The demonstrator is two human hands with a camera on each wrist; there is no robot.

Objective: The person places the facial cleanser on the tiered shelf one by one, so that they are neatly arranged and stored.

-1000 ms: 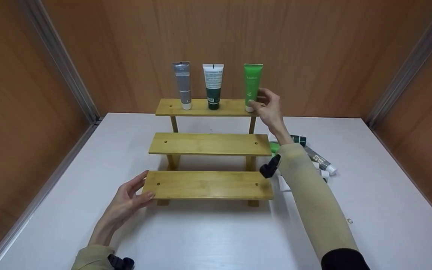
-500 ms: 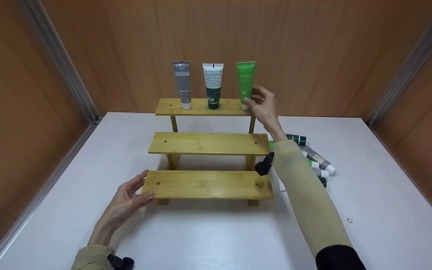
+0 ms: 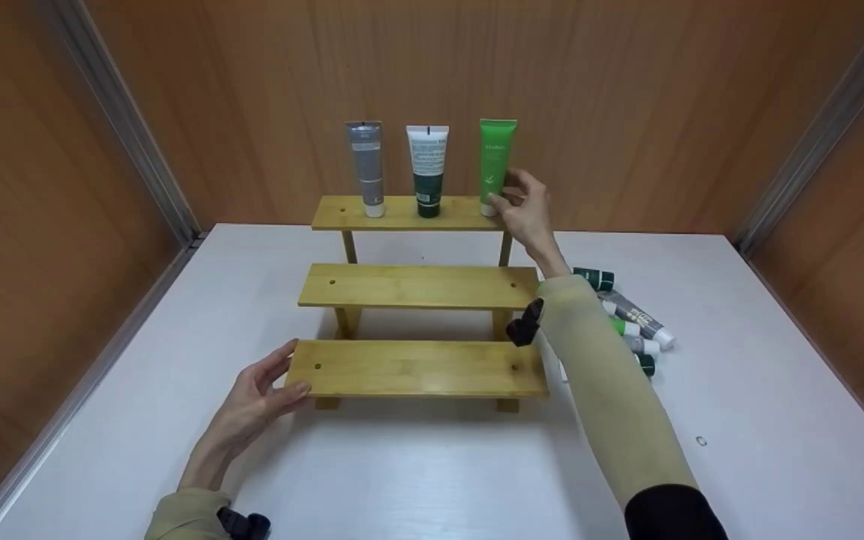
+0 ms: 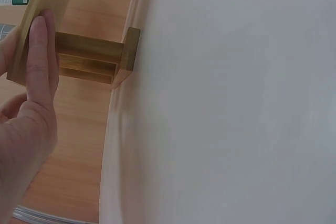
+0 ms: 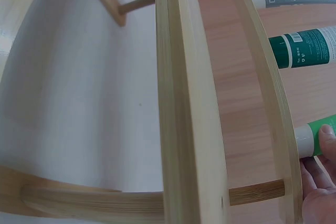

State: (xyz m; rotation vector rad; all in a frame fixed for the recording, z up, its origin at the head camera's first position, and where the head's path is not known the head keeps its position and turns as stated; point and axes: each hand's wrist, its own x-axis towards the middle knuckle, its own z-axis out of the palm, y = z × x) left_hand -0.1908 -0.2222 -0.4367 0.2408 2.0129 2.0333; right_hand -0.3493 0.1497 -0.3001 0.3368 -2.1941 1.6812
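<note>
A three-tier wooden display stand (image 3: 417, 286) stands on the white table. On its top step a grey tube (image 3: 368, 169) and a white-and-dark-green tube (image 3: 427, 169) stand upright on their caps. At the right end of that step, a green tube (image 3: 496, 154) is pinched low down between thumb and fingers of my right hand (image 3: 528, 214). Its white cap (image 5: 304, 141) meets the board in the right wrist view. My left hand (image 3: 252, 397) grips the left end of the bottom step, thumb on top and fingers along the underside (image 4: 39, 59).
Several more tubes (image 3: 642, 319) lie in a pile on the table right of the stand, partly hidden by my right sleeve (image 3: 604, 390). A small ring (image 3: 701, 441) lies farther right. Wooden panels (image 3: 432, 90) wall in the back and sides.
My right hand has shifted the green tube slightly left along the top step, then a little back to the right. The left hand keeps its hold on the bottom step.
</note>
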